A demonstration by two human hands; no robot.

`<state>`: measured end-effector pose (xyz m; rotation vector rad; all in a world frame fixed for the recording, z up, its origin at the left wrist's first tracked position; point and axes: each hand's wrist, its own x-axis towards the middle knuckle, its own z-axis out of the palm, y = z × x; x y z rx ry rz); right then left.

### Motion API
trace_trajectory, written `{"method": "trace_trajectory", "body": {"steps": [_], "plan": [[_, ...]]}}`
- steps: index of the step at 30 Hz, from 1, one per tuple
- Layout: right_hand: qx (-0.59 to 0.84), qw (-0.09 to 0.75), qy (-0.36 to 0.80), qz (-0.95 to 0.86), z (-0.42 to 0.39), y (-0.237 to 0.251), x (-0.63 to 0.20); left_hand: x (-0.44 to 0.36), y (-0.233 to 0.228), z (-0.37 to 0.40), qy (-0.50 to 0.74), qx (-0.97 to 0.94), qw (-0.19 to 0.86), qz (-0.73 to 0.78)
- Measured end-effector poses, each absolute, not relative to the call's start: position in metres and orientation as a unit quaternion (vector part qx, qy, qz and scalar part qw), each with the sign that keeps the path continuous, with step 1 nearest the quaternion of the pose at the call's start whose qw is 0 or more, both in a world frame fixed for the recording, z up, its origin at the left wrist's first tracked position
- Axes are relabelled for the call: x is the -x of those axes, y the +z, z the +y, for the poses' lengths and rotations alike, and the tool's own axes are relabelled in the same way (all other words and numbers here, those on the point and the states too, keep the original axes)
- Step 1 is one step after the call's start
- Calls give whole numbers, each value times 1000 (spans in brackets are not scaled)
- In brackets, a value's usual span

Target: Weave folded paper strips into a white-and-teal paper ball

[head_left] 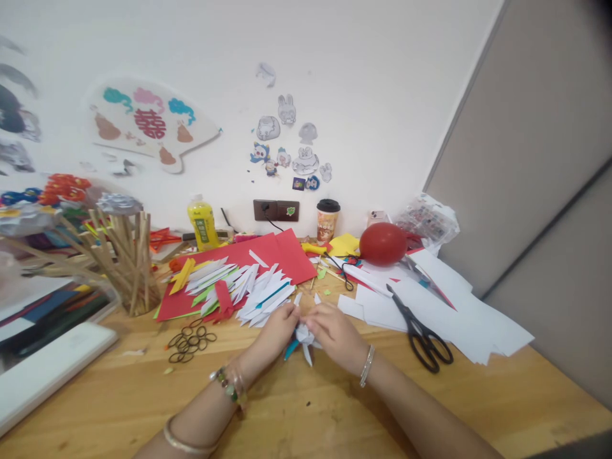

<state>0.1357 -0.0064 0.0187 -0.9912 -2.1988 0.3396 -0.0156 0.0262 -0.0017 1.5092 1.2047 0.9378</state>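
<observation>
Hands: both meet at the near middle of the wooden table (306, 408), fingertips drawn together over one small piece of work.
Left hand (273, 335): fingers pinched on the left side of a small white folded paper piece (306, 336); beaded bracelet and a bangle on that arm.
Right hand (337, 331): closed on the right side of the same piece; thin bracelet at the wrist.
Paper piece: held between the two hands just above the table top, white points sticking out towards the near side, a blue strip (290, 349) showing under the left hand.
Step in hand: by the look of it, gathering or pinching pointed paper strips into a bundle at its middle; how far along, hard to tell, since the fingers hide the centre.
Next move, as a judgement: needs a steady pinch with one hand so the other can free itself without the strips springing apart.
Cut strips (248, 290): white, green and yellow heap lying on red paper (282, 252), just beyond the hands.
Rubber bands (190, 343): black loops scattered left of the left arm, within reach.
Scissors (421, 331): black-handled, lying on white paper sheets (459, 312) to the right.
Far side: red balloon (383, 244), paper cup (327, 221), yellow bottle (203, 223).
Left: wooden sticks (129, 261) standing in a bundle.
</observation>
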Motion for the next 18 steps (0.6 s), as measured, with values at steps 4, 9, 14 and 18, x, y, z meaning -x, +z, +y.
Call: {"method": "trace_trajectory", "body": {"steps": [4, 9, 14, 18], "plan": [[411, 371, 81, -829, -7, 25, -139, 15, 6, 24, 424, -644, 428, 472], [373, 346, 35, -860, -13, 28, -136, 16, 11, 21, 445, -653, 376, 484], [368, 346, 1, -863, -15, 34, -138, 15, 12, 18, 449, -663, 360, 479], [358, 370, 45, -856, -13, 37, -142, 14, 12, 17, 443, -678, 351, 471]]}}
